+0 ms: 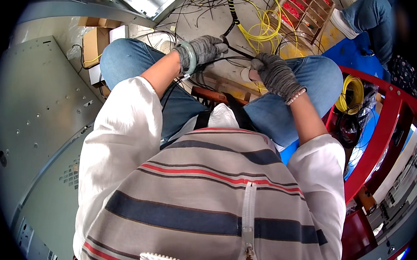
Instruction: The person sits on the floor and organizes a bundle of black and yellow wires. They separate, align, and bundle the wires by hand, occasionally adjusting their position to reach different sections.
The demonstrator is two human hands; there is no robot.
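Observation:
Both my hands wear grey knitted gloves and are held over my lap. My left hand (201, 52) has its fingers curled closed at a black cable (238, 50). That cable slants down to my right hand (278, 76), whose fingers are also closed on it. Thinner black wires (220, 60) run between the hands and trail under my left wrist. Upward, the cable meets a bundle with black-and-yellow striped wrapping (231, 3). Exactly how the fingertips grip is partly hidden by the gloves.
Yellow cable (262, 32) lies looped on the floor ahead, beside a wooden compartment box (306, 7) of small red parts. A grey metal panel (42, 103) stands at left, a red metal frame (381, 142) at right. Another person's leg (372, 17) is at upper right.

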